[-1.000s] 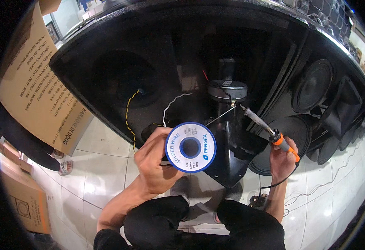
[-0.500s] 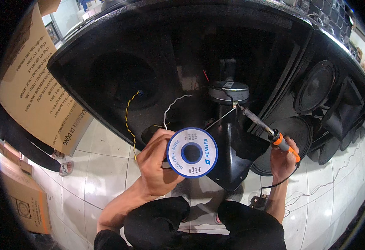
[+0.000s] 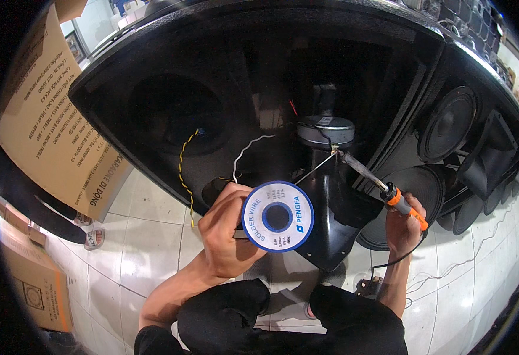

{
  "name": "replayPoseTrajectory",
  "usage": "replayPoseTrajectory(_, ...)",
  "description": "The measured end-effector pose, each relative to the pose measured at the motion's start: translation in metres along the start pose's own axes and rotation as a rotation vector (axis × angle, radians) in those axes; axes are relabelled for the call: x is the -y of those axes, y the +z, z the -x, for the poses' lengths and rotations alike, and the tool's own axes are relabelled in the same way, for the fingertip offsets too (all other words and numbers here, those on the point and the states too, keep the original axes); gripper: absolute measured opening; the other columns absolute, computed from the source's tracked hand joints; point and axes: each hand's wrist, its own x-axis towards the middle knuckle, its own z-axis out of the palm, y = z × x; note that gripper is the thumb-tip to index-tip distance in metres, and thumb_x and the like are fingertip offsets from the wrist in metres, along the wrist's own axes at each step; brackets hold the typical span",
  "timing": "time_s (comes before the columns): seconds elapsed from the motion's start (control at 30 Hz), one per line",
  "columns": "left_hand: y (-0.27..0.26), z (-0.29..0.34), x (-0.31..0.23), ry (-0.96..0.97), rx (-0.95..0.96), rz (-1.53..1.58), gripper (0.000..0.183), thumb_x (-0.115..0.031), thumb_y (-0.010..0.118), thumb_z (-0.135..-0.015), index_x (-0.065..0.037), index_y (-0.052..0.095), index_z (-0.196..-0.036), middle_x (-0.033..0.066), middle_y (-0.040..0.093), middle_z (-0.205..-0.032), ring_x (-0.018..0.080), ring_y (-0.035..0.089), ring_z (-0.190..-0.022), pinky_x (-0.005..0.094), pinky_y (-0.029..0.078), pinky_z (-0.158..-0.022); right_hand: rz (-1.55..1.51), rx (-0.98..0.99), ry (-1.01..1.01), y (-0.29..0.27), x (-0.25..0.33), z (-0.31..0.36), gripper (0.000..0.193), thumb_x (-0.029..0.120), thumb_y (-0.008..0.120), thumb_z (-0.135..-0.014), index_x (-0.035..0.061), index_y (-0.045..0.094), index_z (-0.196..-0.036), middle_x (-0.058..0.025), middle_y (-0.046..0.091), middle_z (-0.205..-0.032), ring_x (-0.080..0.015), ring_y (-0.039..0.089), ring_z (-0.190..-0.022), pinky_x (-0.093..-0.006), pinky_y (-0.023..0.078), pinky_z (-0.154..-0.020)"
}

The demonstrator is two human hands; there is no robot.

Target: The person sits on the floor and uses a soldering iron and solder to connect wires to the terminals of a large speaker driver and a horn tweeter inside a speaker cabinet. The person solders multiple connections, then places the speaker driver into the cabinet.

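My left hand is closed round a spool of solder wire, white-faced with a blue rim. A length of solder runs from behind the spool up to a small metal terminal on the horn driver, a round silver unit. My right hand grips a soldering iron with an orange and black handle. Its tip meets or nearly touches that terminal; exact contact is too small to tell. Below the driver flares a black horn.
Behind stands a large black speaker cabinet; a yellow-black twisted wire and a white wire hang from it. More speakers stand at right. Cardboard boxes are at left, near another person's leg. The iron's cord trails down.
The spool in my left hand has shifted slightly right. My right hand and the iron stay almost in place, with the tip still at the terminal.
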Motion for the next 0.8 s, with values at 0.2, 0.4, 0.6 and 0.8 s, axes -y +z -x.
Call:
replayPoseTrajectory(0.2, 0.001, -0.001, 0.001, 0.015, -0.020, 0.001, 0.043, -0.016, 0.086, -0.069, 0.005, 0.064, -0.099, 0.0175, 0.068, -0.097, 0.0273, 0.069, -0.089, 0.0351, 0.056, -0.078, 0.059, -0.128, 0.018, 0.002, -0.002, 0.003, 0.041, 0.023, 0.068, -0.086, 0.0046, 0.061, -0.122, -0.0130, 0.060, -0.111, -0.0256, 0.058, -0.103, -0.0410, 0.049, -0.090)
replayPoseTrajectory(0.4, 0.001, 0.001, 0.000, -0.042, -0.002, 0.014, 0.043, -0.015, 0.086, -0.067, 0.006, 0.064, -0.098, 0.0179, 0.068, -0.096, 0.0281, 0.068, -0.090, 0.0365, 0.056, -0.079, 0.120, -0.226, -0.017, 0.002, -0.004, 0.009, 0.041, 0.023, 0.069, -0.085, 0.0009, 0.063, -0.119, -0.0166, 0.061, -0.110, -0.0243, 0.060, -0.098, -0.0384, 0.050, -0.085)
replayPoseTrajectory(0.6, 0.000, -0.002, 0.001, -0.010, 0.011, 0.014, 0.043, -0.015, 0.086, -0.068, 0.007, 0.064, -0.097, 0.0185, 0.068, -0.095, 0.0285, 0.068, -0.090, 0.0371, 0.056, -0.079, 0.315, -0.080, -0.074, -0.006, 0.008, 0.005, 0.039, 0.026, 0.073, -0.082, -0.0002, 0.068, -0.111, -0.0190, 0.064, -0.101, -0.0226, 0.060, -0.090, -0.0323, 0.046, -0.079)
replayPoseTrajectory(0.8, 0.002, -0.003, -0.001, -0.012, -0.008, 0.009, 0.042, -0.016, 0.086, -0.069, 0.007, 0.064, -0.098, 0.0187, 0.068, -0.095, 0.0285, 0.068, -0.088, 0.0367, 0.056, -0.077, 0.396, -0.067, -0.099, -0.002, 0.010, 0.006, 0.040, 0.025, 0.073, -0.082, 0.0016, 0.066, -0.114, -0.0190, 0.064, -0.102, -0.0207, 0.057, -0.086, -0.0305, 0.044, -0.076)
